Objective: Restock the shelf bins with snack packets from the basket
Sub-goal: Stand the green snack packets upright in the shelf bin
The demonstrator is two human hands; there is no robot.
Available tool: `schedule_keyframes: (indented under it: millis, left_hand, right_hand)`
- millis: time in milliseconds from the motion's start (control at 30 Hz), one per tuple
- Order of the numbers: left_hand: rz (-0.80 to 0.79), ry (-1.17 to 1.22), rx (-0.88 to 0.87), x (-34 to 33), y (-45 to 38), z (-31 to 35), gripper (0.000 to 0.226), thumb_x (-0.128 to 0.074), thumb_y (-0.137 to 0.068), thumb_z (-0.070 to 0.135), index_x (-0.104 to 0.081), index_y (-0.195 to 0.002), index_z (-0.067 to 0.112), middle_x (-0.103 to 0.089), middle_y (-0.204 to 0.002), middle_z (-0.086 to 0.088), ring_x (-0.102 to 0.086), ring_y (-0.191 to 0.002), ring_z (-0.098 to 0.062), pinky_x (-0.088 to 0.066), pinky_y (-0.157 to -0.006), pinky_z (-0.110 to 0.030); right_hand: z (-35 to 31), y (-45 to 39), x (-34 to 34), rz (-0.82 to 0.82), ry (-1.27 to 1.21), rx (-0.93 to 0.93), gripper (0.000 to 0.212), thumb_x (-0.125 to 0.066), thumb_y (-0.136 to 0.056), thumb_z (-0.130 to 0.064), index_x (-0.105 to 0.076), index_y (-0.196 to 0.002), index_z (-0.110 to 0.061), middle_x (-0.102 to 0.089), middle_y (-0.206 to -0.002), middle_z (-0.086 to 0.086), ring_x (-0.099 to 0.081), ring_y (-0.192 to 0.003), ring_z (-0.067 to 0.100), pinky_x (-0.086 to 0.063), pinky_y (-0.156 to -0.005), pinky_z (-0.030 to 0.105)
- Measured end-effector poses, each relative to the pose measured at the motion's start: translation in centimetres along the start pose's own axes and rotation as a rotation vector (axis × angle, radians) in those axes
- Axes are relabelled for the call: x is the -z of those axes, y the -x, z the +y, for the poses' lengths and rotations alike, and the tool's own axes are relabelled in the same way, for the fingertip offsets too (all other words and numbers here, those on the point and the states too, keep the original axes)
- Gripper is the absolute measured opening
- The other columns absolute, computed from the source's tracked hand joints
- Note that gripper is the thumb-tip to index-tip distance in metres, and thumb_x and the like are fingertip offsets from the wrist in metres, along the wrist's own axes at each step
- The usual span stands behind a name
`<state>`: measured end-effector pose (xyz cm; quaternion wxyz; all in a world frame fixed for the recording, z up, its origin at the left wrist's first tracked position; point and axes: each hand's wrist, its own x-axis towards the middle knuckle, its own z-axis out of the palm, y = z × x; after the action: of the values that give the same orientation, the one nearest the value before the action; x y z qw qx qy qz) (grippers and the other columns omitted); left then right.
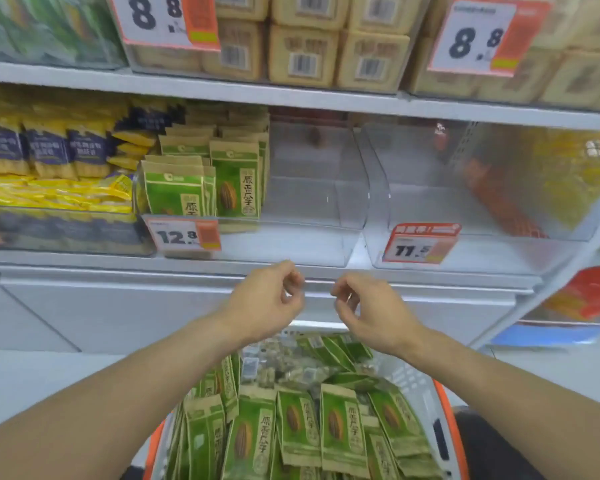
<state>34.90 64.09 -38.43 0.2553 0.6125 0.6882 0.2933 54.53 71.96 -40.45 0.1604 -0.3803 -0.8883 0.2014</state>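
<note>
Head view: your left hand (269, 301) and right hand (368, 310) hover loosely curled, holding nothing, above the basket (445, 441) heaped with green snack packets (340, 431). They look light and crinkly (probably slippery), so pinch a flat top edge. The clear bin (291, 237) holds a few packets at its left.

The light is bright, even and white. Shadows are very soft. The clear bin (326, 188) shows small shiny glints. The whole picture looks a bit blurry, most at the edges, where the shelf (291, 98) lines bend.
</note>
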Motion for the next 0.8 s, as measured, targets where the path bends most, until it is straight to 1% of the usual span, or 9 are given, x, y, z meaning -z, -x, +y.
schedule_keyframes:
  millis: [133, 233, 300, 367, 433, 500, 600, 700, 800]
  left_hand:
    - [-0.299, -0.113, 0.146, -7.4, 1.7, -1.3, 0.013, -0.062, -0.092, 0.027, -0.06, -0.1, 0.017, -0.062, -0.094, 0.004, -0.061, -0.087, -0.019, -0.045, -0.073, -0.026]
    - [-0.393, -0.138, 0.315, -12.0, 3.6, -3.0, 0.021, -0.061, -0.094, 0.033, -0.056, -0.107, 0.017, -0.064, -0.105, -0.002, -0.06, -0.084, -0.011, -0.053, -0.076, -0.028]
    - [-0.432, -0.094, 0.419, -14.5, 5.1, -3.4, 0.026, -0.059, -0.096, 0.03, -0.052, -0.117, 0.016, -0.064, -0.105, -0.005, -0.061, -0.086, -0.009, -0.052, -0.074, -0.025]
    - [-0.476, -0.092, 0.454, -16.6, 6.3, -4.0, 0.039, -0.061, -0.096, 0.032, -0.05, -0.128, 0.014, -0.063, -0.121, -0.007, -0.062, -0.104, -0.017, -0.05, -0.09, -0.031]
    - [-0.524, -0.086, 0.448, -17.8, 6.8, -4.4, 0.04, -0.064, -0.094, 0.037, -0.052, -0.127, 0.018, -0.062, -0.122, -0.001, -0.061, -0.101, -0.012, -0.051, -0.089, -0.027]
    - [-0.598, -0.065, 0.426, -18.5, 6.6, -4.4, 0.04, -0.065, -0.092, 0.041, -0.052, -0.125, 0.022, -0.06, -0.115, 0.001, -0.063, -0.097, -0.012, -0.052, -0.084, -0.027]
    - [-0.684, 0.016, 0.45, -19.0, 6.3, -4.3, 0.054, -0.067, -0.09, 0.045, -0.046, -0.133, 0.022, -0.058, -0.12, -0.001, -0.06, -0.106, -0.016, -0.049, -0.092, -0.029]
    - [-0.608, 0.111, 0.514, -19.8, 6.0, -4.6, 0.051, -0.068, -0.091, 0.037, -0.047, -0.133, 0.017, -0.066, -0.115, -0.012, -0.063, -0.099, -0.018, -0.053, -0.094, -0.038]
    - [-0.513, 0.183, 0.599, -20.4, 5.7, -5.0, 0.043, -0.068, -0.092, 0.03, -0.052, -0.128, 0.015, -0.067, -0.101, -0.007, -0.064, -0.09, -0.017, -0.053, -0.09, -0.036]
  right_hand:
    - [6.5, 4.7, -3.7, -0.463, 0.151, -0.253, 0.025, -0.061, -0.088, -0.025, -0.061, -0.112, -0.017, -0.067, -0.107, 0.001, -0.062, -0.101, 0.022, -0.05, -0.085, 0.034]
    - [9.5, 8.3, -5.6, -0.641, 0.121, -0.427, 0.033, -0.065, -0.088, -0.032, -0.056, -0.114, -0.015, -0.062, -0.113, 0.008, -0.059, -0.107, 0.027, -0.049, -0.087, 0.034]
    - [11.0, 10.3, -6.9, -0.729, 0.134, -0.486, 0.057, -0.067, -0.088, -0.038, -0.047, -0.134, -0.012, -0.058, -0.126, 0.011, -0.055, -0.115, 0.028, -0.048, -0.094, 0.035]
    - [11.8, 11.6, -7.7, -0.772, 0.135, -0.494, 0.076, -0.071, -0.085, -0.04, -0.035, -0.145, -0.011, -0.056, -0.13, 0.011, -0.053, -0.119, 0.028, -0.048, -0.098, 0.037]
    - [12.3, 12.1, -8.1, -0.776, 0.113, -0.497, 0.084, -0.074, -0.081, -0.039, -0.03, -0.147, -0.013, -0.056, -0.131, 0.011, -0.054, -0.117, 0.027, -0.049, -0.096, 0.035]
    - [12.7, 12.3, -8.1, -0.796, 0.09, -0.526, 0.079, -0.079, -0.078, -0.038, -0.039, -0.143, -0.016, -0.058, -0.132, 0.008, -0.057, -0.115, 0.025, -0.049, -0.096, 0.033]
    - [12.8, 12.6, -8.2, -0.895, 0.104, -0.538, 0.081, -0.086, -0.073, -0.037, -0.048, -0.142, -0.017, -0.055, -0.14, 0.002, -0.055, -0.124, 0.022, -0.045, -0.104, 0.031]
    - [12.6, 12.9, -8.5, -0.864, 0.104, -0.539, 0.084, -0.089, -0.07, -0.033, -0.049, -0.143, -0.017, -0.05, -0.147, 0.002, -0.049, -0.132, 0.023, -0.04, -0.11, 0.031]
    - [12.5, 12.9, -8.7, -0.803, 0.081, -0.543, 0.084, -0.089, -0.07, -0.028, -0.049, -0.143, -0.016, -0.054, -0.142, 0.003, -0.051, -0.129, 0.023, -0.041, -0.109, 0.031]
